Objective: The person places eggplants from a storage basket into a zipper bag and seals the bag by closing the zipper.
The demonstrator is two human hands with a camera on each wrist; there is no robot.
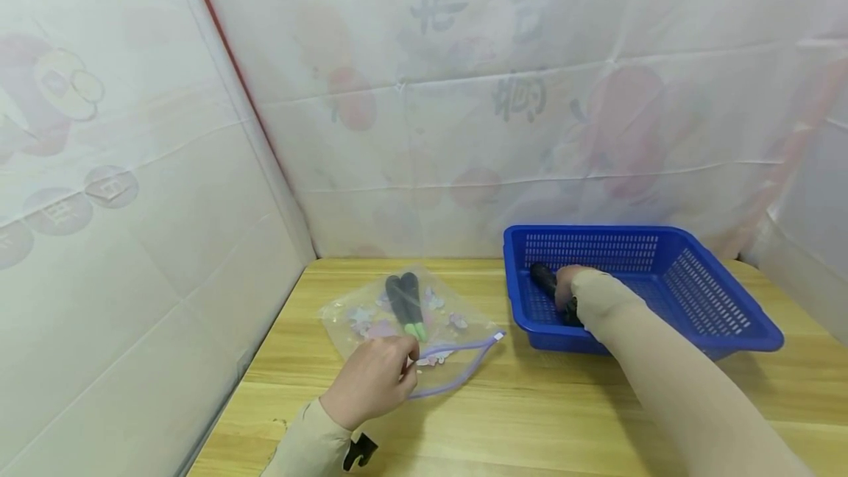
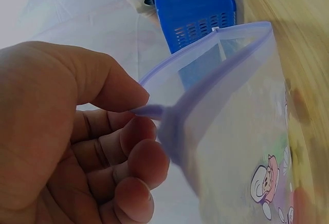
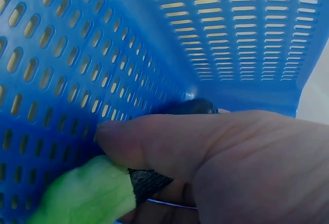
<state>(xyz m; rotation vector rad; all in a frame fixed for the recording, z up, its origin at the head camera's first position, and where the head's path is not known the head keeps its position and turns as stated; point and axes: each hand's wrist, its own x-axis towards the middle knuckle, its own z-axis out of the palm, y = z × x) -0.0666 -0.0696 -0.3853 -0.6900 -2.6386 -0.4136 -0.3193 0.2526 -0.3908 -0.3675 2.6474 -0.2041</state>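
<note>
Where a dark, green-ended vegetable (image 3: 100,192) lies in the blue basket (image 1: 589,230), the right hand (image 1: 571,285) grips it while the left hand (image 1: 377,374) pinches the edge of a clear bag (image 2: 241,142).
That thumb-and-finger pinch seems to keep its purple rim (image 2: 218,77) parted; two similar pieces (image 1: 412,297) lie within. Whether the dark end (image 3: 195,106) past the right thumb is the same vegetable is hard to tell. The basket leaves more room rightward, with only a narrow strip of table (image 1: 530,403) between it and the bag.

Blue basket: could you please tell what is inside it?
Inside the blue basket, the right hand grips a dark item with a green end. A dark rounded part shows beyond the hand, probably the same item; the hand covers where they would join.
</note>
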